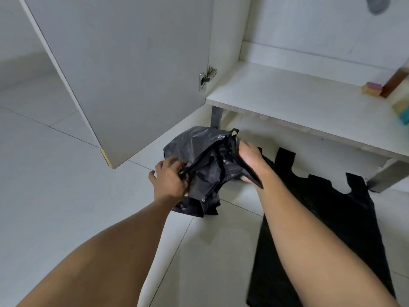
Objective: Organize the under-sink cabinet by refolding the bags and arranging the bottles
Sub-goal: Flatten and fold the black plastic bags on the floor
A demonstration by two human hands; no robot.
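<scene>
Beside the open cabinet door (pixel 124 74), the left hand (pixel 170 178) pinched one edge of the crumpled black bag (pixel 205 162); the right hand (pixel 247 160) gripped its other side. Refolding seemed barely begun: next it needed spreading flat, like the flat bag (pixel 321 207) on the floor rightward

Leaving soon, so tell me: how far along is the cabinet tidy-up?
Early. Looks done: one black bag spread flat on the floor, unfolded. In hand: left hand and right hand grip a crumpled bag. Left: folding both bags; no bottles are in view.
</scene>
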